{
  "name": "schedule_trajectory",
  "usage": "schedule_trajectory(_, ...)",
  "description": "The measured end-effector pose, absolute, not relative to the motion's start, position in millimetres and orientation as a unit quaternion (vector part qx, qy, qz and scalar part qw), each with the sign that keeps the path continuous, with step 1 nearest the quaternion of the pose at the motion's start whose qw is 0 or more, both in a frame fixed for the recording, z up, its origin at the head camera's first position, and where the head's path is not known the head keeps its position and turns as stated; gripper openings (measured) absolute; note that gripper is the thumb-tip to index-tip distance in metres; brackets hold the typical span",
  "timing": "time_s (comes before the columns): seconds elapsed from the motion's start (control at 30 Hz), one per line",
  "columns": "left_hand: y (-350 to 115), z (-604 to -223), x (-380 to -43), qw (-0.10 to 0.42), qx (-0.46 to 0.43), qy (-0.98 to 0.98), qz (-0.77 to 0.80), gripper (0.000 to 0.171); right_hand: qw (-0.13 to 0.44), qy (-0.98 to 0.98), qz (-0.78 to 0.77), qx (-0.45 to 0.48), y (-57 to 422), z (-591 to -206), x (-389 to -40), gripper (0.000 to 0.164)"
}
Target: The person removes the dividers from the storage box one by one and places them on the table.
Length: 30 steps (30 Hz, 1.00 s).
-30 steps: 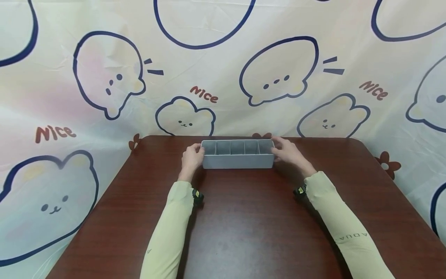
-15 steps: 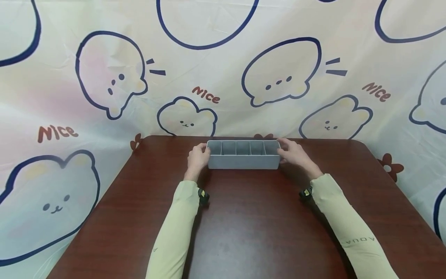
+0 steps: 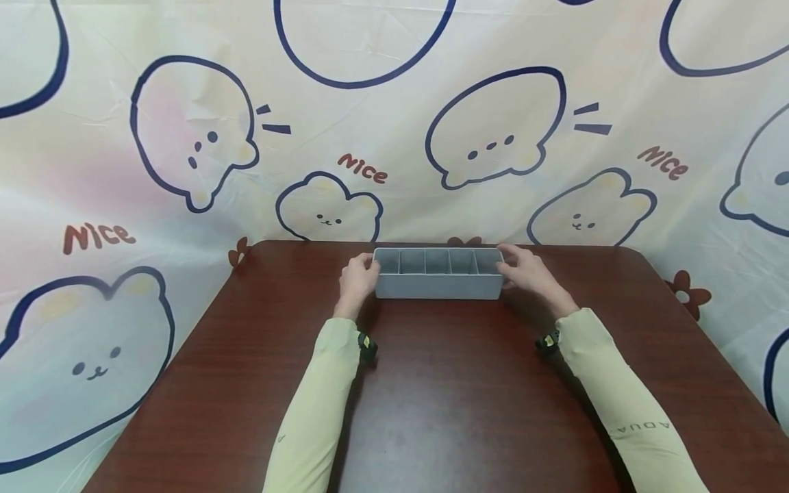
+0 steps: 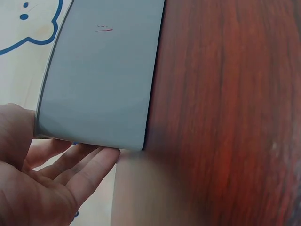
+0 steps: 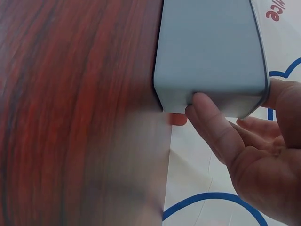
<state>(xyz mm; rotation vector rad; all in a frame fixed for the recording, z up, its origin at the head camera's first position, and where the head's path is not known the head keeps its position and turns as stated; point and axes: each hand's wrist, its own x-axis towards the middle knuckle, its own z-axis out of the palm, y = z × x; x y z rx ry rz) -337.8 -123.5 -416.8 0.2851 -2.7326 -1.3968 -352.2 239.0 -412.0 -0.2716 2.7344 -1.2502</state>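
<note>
A long grey storage box (image 3: 437,287) with several open-topped compartments in a row sits near the far edge of the table. At its left end my left hand (image 3: 359,277) grips it, the thumb at the top rim and the fingers (image 4: 94,172) against the end wall. My right hand (image 3: 527,270) holds the opposite end the same way; its fingers (image 5: 214,125) press that end wall low down, and the thumb is up by the rim. In the left wrist view the box's long front wall (image 4: 101,80) carries small red marks. The compartments visible from above look empty.
The dark brown wooden table (image 3: 431,397) has its far edge just behind the box. A pale cloth backdrop (image 3: 401,123) with cartoon outlines hangs behind and at both sides. Each wrist wears a small black device, such as the left one (image 3: 367,347).
Both hands and the box between them have slid a little to the right along the far part of the table. The hold at both ends looks the same.
</note>
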Motion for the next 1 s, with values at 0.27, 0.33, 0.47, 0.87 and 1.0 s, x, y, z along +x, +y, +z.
schedule_trajectory(0.27, -111.8, -416.7, -337.3, 0.037, 0.076, -0.888, -0.453, 0.041, 0.061, 0.905, -0.411, -0.086, 249.3, -409.4, -350.1, 0.058)
schedule_trajectory(0.33, -109.0, -416.5, -337.1, 0.038, 0.073, -0.888, -0.452, 0.042, 0.059, 0.907, -0.407, -0.086, 251.7, -408.8, -348.8, 0.057)
schedule_trajectory(0.47, -104.0, -416.0, -336.6, 0.039, 0.071, -0.890, -0.450, 0.042, 0.057, 0.910, -0.402, -0.084, 255.9, -408.9, -347.1, 0.057)
schedule_trajectory(0.87, -94.8, -417.9, -335.9, 0.041, 0.068, -0.886, -0.457, 0.042, 0.049, 0.913, -0.397, -0.081, 267.9, -411.4, -346.2, 0.057)
schedule_trajectory(1.0, -90.3, -419.6, -336.5, 0.042, 0.070, -0.885, -0.459, 0.042, 0.049, 0.913, -0.398, -0.078, 272.6, -412.1, -345.8, 0.057)
